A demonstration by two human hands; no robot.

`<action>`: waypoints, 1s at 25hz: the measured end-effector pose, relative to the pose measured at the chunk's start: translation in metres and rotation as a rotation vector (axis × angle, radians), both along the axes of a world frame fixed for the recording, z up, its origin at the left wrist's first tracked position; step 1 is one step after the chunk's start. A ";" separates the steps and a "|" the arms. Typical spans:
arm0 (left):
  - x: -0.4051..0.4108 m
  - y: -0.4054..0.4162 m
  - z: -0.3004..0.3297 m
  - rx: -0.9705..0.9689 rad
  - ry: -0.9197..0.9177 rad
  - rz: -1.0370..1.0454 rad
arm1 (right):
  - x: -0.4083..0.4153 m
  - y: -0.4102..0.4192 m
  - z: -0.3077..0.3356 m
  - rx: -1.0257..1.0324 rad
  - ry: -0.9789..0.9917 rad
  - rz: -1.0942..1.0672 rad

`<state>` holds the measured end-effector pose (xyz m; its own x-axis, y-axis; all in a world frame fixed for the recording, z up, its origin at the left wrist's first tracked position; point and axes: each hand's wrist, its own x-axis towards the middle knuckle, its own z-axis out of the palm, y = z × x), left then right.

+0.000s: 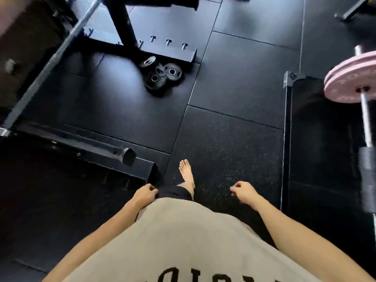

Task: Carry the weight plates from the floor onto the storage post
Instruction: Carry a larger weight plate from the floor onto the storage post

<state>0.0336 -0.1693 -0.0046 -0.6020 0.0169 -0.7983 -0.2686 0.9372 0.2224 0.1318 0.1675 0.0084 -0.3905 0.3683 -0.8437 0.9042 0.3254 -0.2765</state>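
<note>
**Small plates heaped on the floor, both hands free**

A cluster of small dark weight plates (160, 75) lies on the black rubber floor (234, 84), overlapping one another in a loose heap. The heap sits right against the front edge of a black rack base (142, 47), below a row of short bolts that stand up from that base. A thick black upright (122, 21) rises from the base behind the plates.

The person stands well back from the heap, with one bare foot (186, 174) forward on a speckled floor tile. The left hand (145, 193) hangs beside the hip with fingers loosely curled and nothing in it. The right hand (243, 190) hangs out to the side, also loosely curled and holding nothing. Both hands are well apart from the plates.

A steel barbell (50, 58) runs diagonally across the left of the view. At the right edge a pink plate (350, 78) sits on another bar, above a black padded bench (317, 139).
</note>
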 end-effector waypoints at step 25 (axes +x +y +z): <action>-0.568 0.092 -0.014 -0.032 -0.018 0.512 | -0.757 0.093 -0.029 -0.072 -0.025 0.539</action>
<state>-0.5349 -0.0768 -0.0189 -0.5130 -0.3014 -0.8037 -0.6988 0.6905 0.1870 -0.6248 0.2602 -0.0207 -0.4879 0.0624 -0.8707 0.6206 0.7262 -0.2957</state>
